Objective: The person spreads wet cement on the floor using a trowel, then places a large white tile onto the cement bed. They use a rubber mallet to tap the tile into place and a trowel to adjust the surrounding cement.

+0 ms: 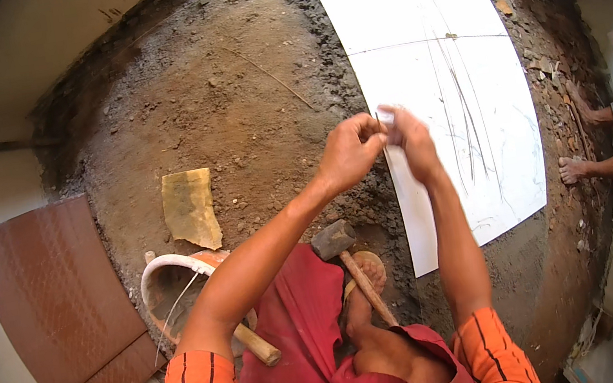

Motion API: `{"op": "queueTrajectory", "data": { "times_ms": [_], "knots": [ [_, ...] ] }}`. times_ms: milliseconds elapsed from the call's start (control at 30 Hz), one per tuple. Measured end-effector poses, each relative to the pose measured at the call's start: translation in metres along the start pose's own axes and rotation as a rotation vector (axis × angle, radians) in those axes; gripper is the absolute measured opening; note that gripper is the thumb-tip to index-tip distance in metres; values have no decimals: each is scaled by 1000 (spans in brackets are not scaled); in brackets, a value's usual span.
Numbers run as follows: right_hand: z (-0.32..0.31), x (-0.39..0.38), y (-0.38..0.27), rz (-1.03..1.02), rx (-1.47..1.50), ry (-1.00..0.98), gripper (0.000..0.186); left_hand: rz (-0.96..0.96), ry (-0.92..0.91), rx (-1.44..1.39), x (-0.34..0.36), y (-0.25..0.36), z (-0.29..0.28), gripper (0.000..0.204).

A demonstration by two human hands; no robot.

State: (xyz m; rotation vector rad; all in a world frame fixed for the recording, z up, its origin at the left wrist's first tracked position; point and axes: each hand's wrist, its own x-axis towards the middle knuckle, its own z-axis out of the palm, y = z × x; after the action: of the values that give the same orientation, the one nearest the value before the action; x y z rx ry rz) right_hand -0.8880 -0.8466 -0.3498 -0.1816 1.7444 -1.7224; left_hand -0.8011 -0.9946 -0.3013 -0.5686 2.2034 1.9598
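Note:
My left hand (351, 155) is closed in a pinch, and a short, thin dark piece (377, 116) sticks up at its fingertips. It is too small to name. Close against those fingertips is my right hand (413, 142), smeared by motion, so its grip is unclear. Both hands are over the left edge of a long white sheet (389, 5). Several thin dark strands (461, 101) lie lengthwise on the sheet. A thin line (396, 46) crosses it farther off, with a small knot-like spot.
A mallet (334, 240) leans by my foot. To its left stands a bucket (150, 286) with a wooden handle (258, 345) beside it. A broken tan slab (190, 209) lies on rough soil (224, 116). Brown panels (61, 299) are at left; another person's feet (576, 168) at right.

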Motion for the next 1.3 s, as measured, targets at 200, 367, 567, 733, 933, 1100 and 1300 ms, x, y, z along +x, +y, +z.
{"op": "queueTrajectory", "data": {
  "times_ms": [200, 367, 567, 733, 933, 1100, 1300],
  "knots": [
    [-31, -78, -6, 232, -275, 149, 31, 31, 5, -85, -2, -20, 30, 43],
    [-72, -111, -33, -267, -1179, 676, 62, 10, -143, 156, -39, -19, 14, 41],
    [-2, -224, 48, 36, -851, 51, 42, -39, -22, 314, -90, -29, -77, 21],
    [68, -302, 79, 233, -877, 26, 46, -5, 300, 76, -177, 17, -128, 39],
    [85, -376, 101, 207, -969, -87, 51, 387, -84, -624, -365, 137, -115, 43],
    [145, -366, 21, 619, -631, -20, 54, 323, -317, -888, -503, 233, -131, 45],
    [161, -453, 24, 545, -904, 96, 58, 184, -206, -906, -614, 303, -175, 51]
  ]
}}
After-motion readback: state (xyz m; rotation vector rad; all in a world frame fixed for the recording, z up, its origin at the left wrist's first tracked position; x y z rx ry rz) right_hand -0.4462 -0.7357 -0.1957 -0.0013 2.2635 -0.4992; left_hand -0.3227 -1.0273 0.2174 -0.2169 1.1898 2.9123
